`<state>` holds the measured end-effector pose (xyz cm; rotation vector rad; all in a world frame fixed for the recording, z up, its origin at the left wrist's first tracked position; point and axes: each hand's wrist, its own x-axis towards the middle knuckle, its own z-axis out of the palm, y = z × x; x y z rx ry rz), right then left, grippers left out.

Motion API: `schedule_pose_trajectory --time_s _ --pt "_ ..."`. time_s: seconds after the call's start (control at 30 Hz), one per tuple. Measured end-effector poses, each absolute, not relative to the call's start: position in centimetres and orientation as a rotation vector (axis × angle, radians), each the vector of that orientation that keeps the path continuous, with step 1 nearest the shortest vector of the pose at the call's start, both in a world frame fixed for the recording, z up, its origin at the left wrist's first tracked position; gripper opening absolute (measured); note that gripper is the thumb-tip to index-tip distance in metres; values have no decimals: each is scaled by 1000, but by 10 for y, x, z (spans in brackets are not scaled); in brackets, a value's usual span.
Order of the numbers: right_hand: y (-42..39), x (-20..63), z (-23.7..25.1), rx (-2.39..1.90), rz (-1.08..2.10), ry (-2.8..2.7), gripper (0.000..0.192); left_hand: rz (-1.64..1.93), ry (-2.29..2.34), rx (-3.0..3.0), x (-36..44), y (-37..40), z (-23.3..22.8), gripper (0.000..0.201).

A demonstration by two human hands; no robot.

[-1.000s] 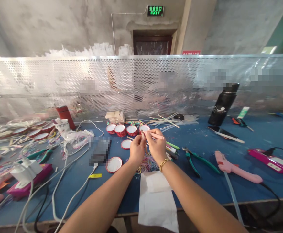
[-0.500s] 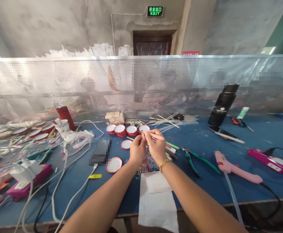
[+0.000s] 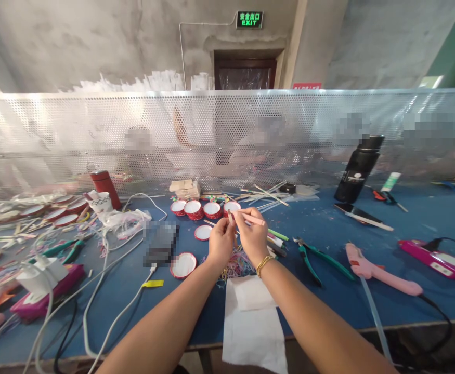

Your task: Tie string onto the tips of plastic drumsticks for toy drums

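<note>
My right hand point(image 3: 254, 236) is closed around a pale pink pen point(image 3: 254, 218), held like a writing tool with its tip toward my left hand. My left hand point(image 3: 221, 241), closed in a pinch, grips a small pale stick-like piece point(image 3: 231, 218) standing up from the fingertips; its lower part is hidden. Both hands meet above a heap of coloured threads point(image 3: 238, 264). Behind them are stacks of red-rimmed white round discs point(image 3: 212, 209), and single ones point(image 3: 183, 265) lie to the left. A white cloth point(image 3: 252, 322) hangs over the table edge under my wrists.
Green-handled pliers point(image 3: 321, 259), a pink glue gun point(image 3: 379, 270) and a magenta power strip point(image 3: 438, 258) lie on the right. A black bottle point(image 3: 360, 169) stands behind. On the left are a phone point(image 3: 161, 243), white cables point(image 3: 106, 275) and a red flask point(image 3: 105, 188). A perforated metal screen point(image 3: 227, 135) bounds the table.
Hardly anything differs; both hands hold nearly the same pose, with only a slight shift of the pen at the small piece.
</note>
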<state>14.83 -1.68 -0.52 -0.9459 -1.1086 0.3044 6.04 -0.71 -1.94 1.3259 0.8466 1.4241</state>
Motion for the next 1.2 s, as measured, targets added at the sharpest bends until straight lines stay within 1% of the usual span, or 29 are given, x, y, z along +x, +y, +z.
schedule_pose_trajectory --time_s 0.3,0.87,1.2 --pt "-17 148 -5 -937 327 -1114 22 1420 836 1329 60 -6 -23 40" --pt "-17 149 -5 -940 310 -1115 23 1410 838 1320 61 -8 -19 46" --pt "-18 148 -4 -918 296 -1114 23 1419 844 1341 61 -9 -19 45"
